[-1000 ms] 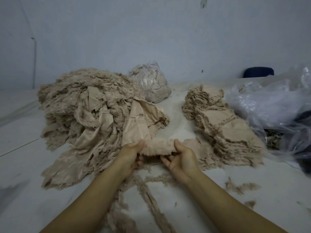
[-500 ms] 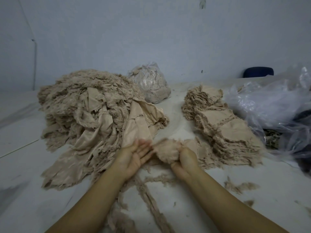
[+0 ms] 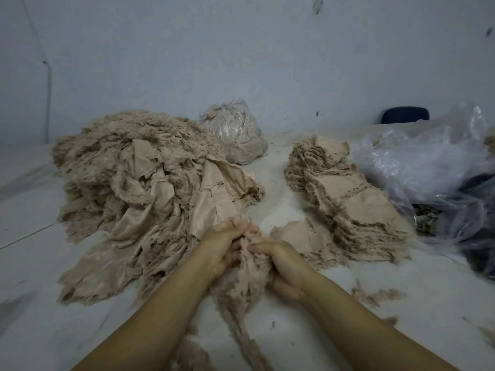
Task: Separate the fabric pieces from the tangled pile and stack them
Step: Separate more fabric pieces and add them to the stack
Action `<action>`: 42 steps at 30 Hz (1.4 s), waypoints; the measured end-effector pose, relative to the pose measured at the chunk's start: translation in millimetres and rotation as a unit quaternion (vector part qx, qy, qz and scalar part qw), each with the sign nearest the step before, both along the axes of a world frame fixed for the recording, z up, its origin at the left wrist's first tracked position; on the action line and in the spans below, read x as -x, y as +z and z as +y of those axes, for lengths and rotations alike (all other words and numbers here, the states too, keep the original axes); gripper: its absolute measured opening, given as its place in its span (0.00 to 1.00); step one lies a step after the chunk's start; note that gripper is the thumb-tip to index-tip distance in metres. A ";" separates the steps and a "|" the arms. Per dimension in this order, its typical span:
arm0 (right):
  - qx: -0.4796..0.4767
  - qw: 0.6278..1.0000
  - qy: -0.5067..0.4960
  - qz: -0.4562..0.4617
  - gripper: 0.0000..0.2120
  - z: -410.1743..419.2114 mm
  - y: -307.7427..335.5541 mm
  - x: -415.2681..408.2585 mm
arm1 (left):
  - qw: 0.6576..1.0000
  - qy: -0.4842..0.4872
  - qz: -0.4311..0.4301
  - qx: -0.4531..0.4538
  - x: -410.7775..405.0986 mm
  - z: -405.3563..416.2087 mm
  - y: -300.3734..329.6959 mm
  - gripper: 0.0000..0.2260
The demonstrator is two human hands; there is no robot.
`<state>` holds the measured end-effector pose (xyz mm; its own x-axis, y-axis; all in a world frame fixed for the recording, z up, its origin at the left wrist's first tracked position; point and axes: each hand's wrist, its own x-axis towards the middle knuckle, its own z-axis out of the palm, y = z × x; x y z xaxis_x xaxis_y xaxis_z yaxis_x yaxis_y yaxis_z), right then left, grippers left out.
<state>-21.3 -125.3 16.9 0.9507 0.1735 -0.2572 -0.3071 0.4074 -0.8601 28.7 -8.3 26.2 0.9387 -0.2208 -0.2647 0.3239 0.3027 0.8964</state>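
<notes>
A big tangled pile [image 3: 139, 183] of beige furry fabric fills the left of the table. To the right lies a long stack [image 3: 353, 202] of flat beige pieces. Between them, near the front, my left hand [image 3: 227, 242] and my right hand [image 3: 284, 263] both grip one bunched furry fabric piece [image 3: 249, 271]. The piece hangs down between the two hands, and frayed strands trail from it toward the table's front edge.
A clear bag of beige scraps [image 3: 235, 132] stands at the back by the wall. Crumpled clear plastic [image 3: 434, 167] covers the right side. Loose fluff bits [image 3: 375, 295] lie on the white table [image 3: 40, 317]. A dark blue object [image 3: 404, 115] sits far right.
The hands have come closer together and nearer to me. The furry piece, stretched sideways a second ago, is now bunched upright between both hands.
</notes>
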 end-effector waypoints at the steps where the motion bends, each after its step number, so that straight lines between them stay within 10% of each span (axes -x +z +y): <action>1: 0.019 0.999 -0.031 -0.007 0.13 -1.7 -1.0 -0.7 | 1.000 0.011 -0.014 -0.014 -0.8 -0.6 0.1 0.07; 29: 0.105 0.991 -0.072 0.031 0.11 -54.9 7.5 -11.3 | 0.974 0.199 0.037 0.101 -30.6 23.5 -1.8 0.05; 31: 0.198 0.966 -0.166 -0.015 0.08 -59.5 12.3 -19.1 | 0.980 0.154 0.042 0.118 -28.8 23.2 -1.5 0.07; 35: 0.579 0.775 -0.211 -0.138 0.21 -62.8 13.4 -23.5 | 0.996 0.008 0.029 0.081 -18.4 22.0 4.9 0.06; 42: 0.293 0.954 -0.035 -0.058 0.22 -23.9 10.1 -14.9 | 0.991 -0.109 -0.012 0.078 -0.7 16.9 12.7 0.15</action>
<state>-6.5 -149.2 27.0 0.9825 -0.0318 -0.1834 -0.1861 -0.1374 -0.9729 29.5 8.7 38.9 0.8694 -0.4563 -0.1893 0.3764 0.3636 0.8521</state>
